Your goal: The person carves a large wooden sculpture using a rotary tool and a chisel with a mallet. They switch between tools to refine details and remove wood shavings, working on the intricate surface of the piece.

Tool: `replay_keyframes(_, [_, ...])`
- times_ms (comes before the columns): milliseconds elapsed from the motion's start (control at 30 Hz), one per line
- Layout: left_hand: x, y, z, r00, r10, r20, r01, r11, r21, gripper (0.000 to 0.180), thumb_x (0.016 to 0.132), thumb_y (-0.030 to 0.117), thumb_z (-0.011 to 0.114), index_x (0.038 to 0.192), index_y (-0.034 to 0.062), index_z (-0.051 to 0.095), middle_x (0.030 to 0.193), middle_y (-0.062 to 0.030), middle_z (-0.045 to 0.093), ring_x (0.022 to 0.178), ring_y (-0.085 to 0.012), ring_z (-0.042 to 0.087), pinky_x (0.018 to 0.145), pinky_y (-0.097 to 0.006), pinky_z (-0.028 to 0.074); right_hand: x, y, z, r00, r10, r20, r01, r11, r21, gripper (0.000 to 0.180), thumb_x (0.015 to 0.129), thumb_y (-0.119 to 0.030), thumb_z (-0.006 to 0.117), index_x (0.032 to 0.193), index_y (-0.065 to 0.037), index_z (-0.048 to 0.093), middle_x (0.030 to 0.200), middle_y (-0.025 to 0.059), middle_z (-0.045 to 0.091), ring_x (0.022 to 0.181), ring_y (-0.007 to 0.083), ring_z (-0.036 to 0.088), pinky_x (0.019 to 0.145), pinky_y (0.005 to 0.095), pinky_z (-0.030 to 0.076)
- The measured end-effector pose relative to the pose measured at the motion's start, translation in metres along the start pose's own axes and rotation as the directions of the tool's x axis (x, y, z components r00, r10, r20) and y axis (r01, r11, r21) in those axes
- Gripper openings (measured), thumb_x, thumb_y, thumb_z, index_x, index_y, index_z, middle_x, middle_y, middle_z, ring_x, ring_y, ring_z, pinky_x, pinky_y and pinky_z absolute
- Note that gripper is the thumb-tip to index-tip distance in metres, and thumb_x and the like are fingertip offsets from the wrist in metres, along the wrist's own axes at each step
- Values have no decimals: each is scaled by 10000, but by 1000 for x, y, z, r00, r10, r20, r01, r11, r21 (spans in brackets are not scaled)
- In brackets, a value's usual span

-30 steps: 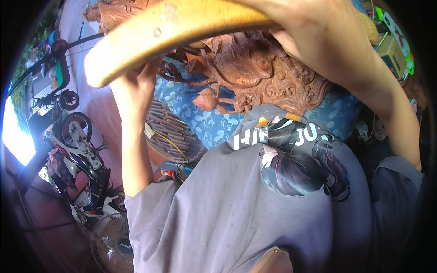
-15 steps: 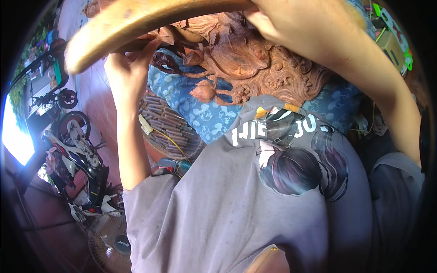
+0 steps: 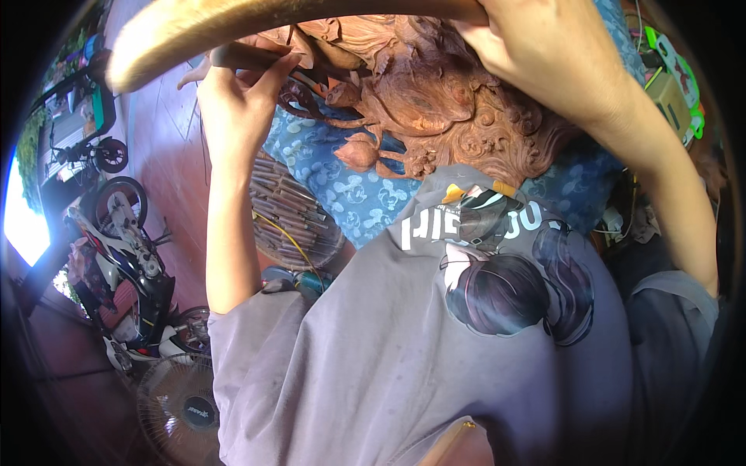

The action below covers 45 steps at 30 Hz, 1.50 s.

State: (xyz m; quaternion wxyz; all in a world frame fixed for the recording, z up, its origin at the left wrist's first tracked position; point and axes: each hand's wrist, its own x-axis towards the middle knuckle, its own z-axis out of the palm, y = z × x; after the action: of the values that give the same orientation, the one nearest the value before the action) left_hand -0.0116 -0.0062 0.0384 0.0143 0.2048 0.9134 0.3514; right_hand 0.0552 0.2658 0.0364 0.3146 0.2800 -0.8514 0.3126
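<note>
At the top, a curved pale wooden mallet [image 3: 256,29] stretches leftward from my right hand [image 3: 544,58], whose fingers are wrapped round its right end. Below the mallet, my left hand [image 3: 237,105] grips a dark chisel [image 3: 247,57] between thumb and fingers; its cutting end is hard to make out. Both hands are above a reddish-brown wood carving [image 3: 420,101] with leaves, buds and swirling scrolls. The carving rests on a blue patterned cushion [image 3: 342,186]. The mallet and the chisel look close together, but I cannot tell whether they touch.
Left of the cushion, a round basket [image 3: 291,210] holds several chisels, with a yellow cord [image 3: 291,237] across it. A fan [image 3: 183,408] stands at lower left near a parked motorbike [image 3: 136,264]. A green-edged object [image 3: 676,70] lies at far right.
The mallet has risen a little in the view. My left hand with the chisel has shifted slightly right and up, and the view itself has moved slightly.
</note>
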Motion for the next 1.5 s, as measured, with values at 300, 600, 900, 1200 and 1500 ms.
replay_keyframes(300, [-31,25,-45,926,21,-376,-181,900,-396,143,832,143,700,858,28,620,758,-58,650,640,-120,615,578,-225,474,5,-10,-16,944,228,239,-216,973,-76,529,772,58,578,1287,26,465,1144,122,596,1005,206,593,864,289,442])
replay_keyframes(600, [-164,-62,-90,780,-530,-332,-81,440,-894,181,912,206,603,862,45,540,709,-22,546,598,-108,528,538,-231,410,-50,-8,-67,667,683,298,-732,675,90,539,797,77,632,1300,-6,459,974,19,555,849,83,528,749,233,464])
replay_keyframes(900, [-214,-75,-12,642,-727,-244,-328,27,-944,238,988,263,481,1112,60,478,879,-77,562,961,-278,635,794,-361,513,-28,-47,-67,625,694,357,-734,678,-35,371,767,-7,684,1091,-38,507,798,22,532,600,90,497,537,225,413])
replay_keyframes(1200, [-194,-36,-42,688,-541,-484,-220,480,-849,287,954,139,540,1182,-1,436,1024,-141,589,951,-348,657,779,-346,570,-3,-60,-50,642,674,365,-708,704,-55,495,732,54,700,1190,-18,525,813,-12,524,719,65,503,632,205,439])
replay_keyframes(1500, [-96,27,-73,914,-78,-397,-245,674,-697,272,874,-53,574,1107,-10,440,1045,-193,583,1042,-368,602,969,-498,456,-5,-40,-61,658,662,359,-717,696,31,520,702,32,711,1199,12,561,875,2,606,786,70,543,735,230,456])
